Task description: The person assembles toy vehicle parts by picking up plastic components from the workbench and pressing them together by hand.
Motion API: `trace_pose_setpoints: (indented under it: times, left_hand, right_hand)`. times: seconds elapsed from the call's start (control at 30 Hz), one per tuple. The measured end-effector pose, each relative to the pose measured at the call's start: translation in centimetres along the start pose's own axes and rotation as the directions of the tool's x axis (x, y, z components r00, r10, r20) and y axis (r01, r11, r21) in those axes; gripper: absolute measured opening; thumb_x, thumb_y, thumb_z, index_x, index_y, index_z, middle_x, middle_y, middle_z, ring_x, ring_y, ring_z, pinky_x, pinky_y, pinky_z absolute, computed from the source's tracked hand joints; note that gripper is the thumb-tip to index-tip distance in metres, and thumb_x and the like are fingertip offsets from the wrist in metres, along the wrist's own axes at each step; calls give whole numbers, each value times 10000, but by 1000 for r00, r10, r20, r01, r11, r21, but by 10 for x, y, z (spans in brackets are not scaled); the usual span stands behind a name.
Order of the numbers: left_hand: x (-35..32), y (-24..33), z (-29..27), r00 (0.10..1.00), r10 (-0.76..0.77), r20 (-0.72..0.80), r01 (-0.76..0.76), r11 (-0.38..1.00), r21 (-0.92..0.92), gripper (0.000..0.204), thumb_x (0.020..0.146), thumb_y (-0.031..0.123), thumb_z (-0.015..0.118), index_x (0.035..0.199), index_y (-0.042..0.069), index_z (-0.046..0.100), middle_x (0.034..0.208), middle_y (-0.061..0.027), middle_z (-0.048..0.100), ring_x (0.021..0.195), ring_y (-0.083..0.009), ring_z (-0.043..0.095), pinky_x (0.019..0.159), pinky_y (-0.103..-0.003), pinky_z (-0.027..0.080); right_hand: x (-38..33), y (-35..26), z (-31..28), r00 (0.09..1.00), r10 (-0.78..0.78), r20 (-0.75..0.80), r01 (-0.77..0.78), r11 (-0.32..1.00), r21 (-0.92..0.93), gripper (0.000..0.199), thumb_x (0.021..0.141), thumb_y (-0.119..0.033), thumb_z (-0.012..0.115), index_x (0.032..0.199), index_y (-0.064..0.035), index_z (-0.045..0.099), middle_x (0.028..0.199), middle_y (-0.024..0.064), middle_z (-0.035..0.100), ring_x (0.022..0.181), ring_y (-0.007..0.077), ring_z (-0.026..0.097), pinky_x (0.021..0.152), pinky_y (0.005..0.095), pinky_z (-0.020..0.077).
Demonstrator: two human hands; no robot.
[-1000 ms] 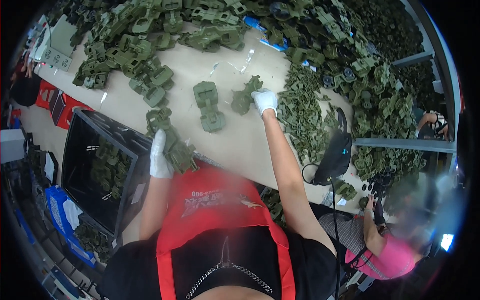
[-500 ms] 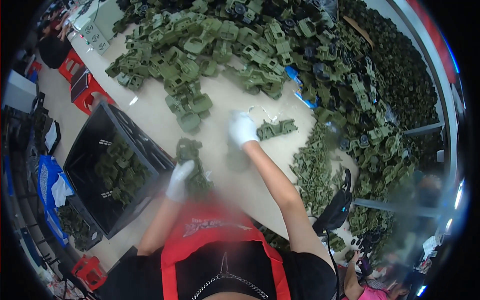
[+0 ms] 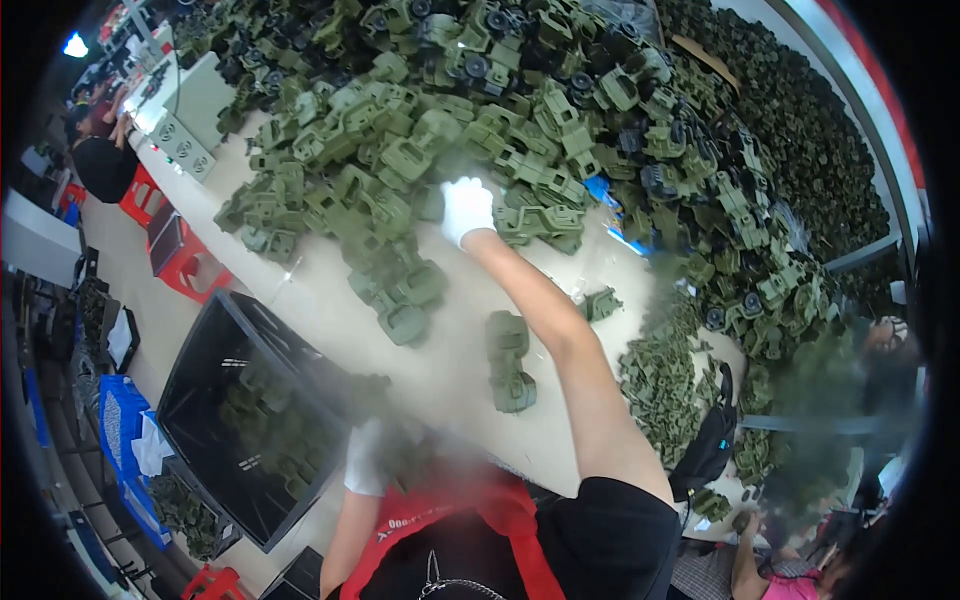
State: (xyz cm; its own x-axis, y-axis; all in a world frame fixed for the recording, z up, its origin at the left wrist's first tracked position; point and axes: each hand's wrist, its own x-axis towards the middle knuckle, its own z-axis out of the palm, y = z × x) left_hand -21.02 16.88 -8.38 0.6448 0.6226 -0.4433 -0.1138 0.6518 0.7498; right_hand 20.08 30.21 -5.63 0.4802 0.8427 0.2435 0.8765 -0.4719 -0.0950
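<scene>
My right hand (image 3: 466,210), in a white glove, reaches to the near edge of a heap of olive-green plastic toy vehicle bodies (image 3: 385,130). Its fingers are curled down among the pieces; what they grip is hidden. Close to my apron, my gloved left hand (image 3: 366,460) is closed around a green toy vehicle body (image 3: 405,450), blurred in the picture. Between the hands, a single toy vehicle body (image 3: 510,362) lies on the pale table. Another green piece (image 3: 602,304) shows beside my right forearm, partly covered by it.
A black crate (image 3: 225,420) with green pieces inside stands tilted at the table's left. Small green parts (image 3: 655,390) are heaped to the right, near a black tool-like object (image 3: 708,440). Red stools (image 3: 185,255) stand on the floor at left. Another person (image 3: 775,570) sits at lower right.
The view has shifted. My right hand has moved forward from beside a green piece to the heap. A vehicle body now shows plainly on the table where a dark blur was. My left hand stays near the apron.
</scene>
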Motion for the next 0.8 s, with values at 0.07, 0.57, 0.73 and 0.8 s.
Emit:
trace_pose_setpoints:
  times: [0.07,0.57,0.73,0.8]
  left_hand:
    - [14,8,18,995,83,-47,-80,994,70,445,851,356,680,1131,32,561,939,-99,657,810,-213,657,706,-372,577]
    - [16,-3,186,915,-330,232,332,943,31,532,872,454,629,1221,58,564,1010,-84,644,844,-221,628,744,-402,546]
    - [-3,-28,185,898,-307,315,313,949,32,583,869,502,620,1229,48,553,1048,-90,643,872,-214,632,772,-372,540]
    - [-17,-31,198,885,-335,322,363,931,-30,655,853,573,601,1237,45,545,1060,-91,641,889,-205,633,789,-355,536]
  right_hand:
    - [-42,12,-67,992,8,-128,14,985,172,201,726,-202,675,879,-74,652,950,179,600,959,331,558,787,437,486]
    - [-489,46,-95,525,842,124,-822,464,329,436,706,-226,789,1066,-64,603,1069,154,574,1026,343,552,886,413,462]
    - [-433,79,-106,696,680,232,-717,637,283,456,766,-312,717,1126,-54,607,1103,200,604,1021,377,581,884,439,475]
    - [-425,92,-90,718,591,368,-693,656,299,451,785,-317,692,1143,-55,610,1106,208,617,1015,377,595,887,442,478]
